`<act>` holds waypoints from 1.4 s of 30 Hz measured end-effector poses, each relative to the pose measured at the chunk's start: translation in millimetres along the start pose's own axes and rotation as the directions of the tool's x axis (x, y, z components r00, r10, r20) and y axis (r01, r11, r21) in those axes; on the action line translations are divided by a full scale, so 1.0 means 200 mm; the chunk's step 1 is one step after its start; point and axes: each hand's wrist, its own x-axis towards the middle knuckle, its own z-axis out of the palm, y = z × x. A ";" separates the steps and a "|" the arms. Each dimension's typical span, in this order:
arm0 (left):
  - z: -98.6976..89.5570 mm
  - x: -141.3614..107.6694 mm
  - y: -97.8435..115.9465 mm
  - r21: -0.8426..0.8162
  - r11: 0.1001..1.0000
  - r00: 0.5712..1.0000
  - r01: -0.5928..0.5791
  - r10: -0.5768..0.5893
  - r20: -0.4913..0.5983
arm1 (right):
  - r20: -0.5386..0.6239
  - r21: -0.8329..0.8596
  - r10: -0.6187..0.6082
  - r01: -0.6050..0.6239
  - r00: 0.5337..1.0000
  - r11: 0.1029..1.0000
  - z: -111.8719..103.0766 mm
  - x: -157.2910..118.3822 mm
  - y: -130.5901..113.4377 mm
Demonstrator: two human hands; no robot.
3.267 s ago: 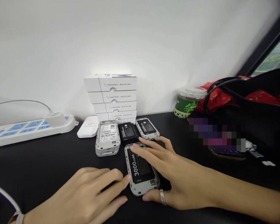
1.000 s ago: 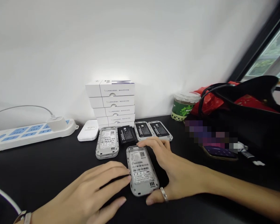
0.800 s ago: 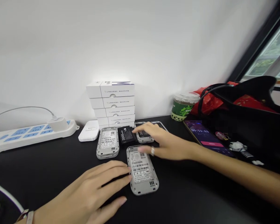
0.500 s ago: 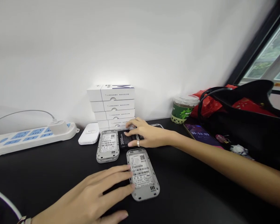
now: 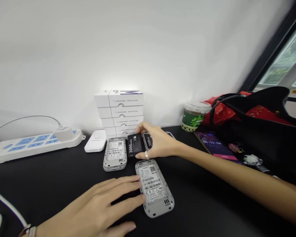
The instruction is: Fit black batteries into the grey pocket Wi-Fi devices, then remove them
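Observation:
Between the thumb and fingers of my right hand is a black battery marked 3000mAh, gripped by its edges. Fingers spread, my left hand rests on the table, its fingertips touching the left edge of a grey device shell. That shell lies with its open battery bay and printed label facing up. A small stack of similar device shells sits just left of the battery. Behind my right hand, another shell holding a black battery is partly hidden.
White boxes are piled against the wall. Thin white covers lie left of them, beside a power strip with a charger. To the right stand a drink cup, a phone and a black bag.
My right hand has closed on the battery, which now sits slightly higher and tilted in its grip. My left hand and the nearest shell have shifted slightly right and nearer.

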 end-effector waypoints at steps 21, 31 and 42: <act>-0.03 0.04 0.01 -0.009 0.999 0.999 -0.047 0.047 -0.021 | 0.389 -0.115 0.077 -0.035 0.918 0.993 -0.03 -0.46 -0.15; -0.03 0.05 0.01 -0.034 0.999 0.999 -0.042 0.042 -0.001 | 0.326 -0.116 -0.039 0.081 0.945 0.990 0.01 -0.50 -0.14; 0.01 -0.01 0.01 -0.095 0.993 0.998 0.063 -0.062 0.017 | 0.098 -0.363 0.157 -0.112 0.983 0.925 -0.17 -0.79 0.12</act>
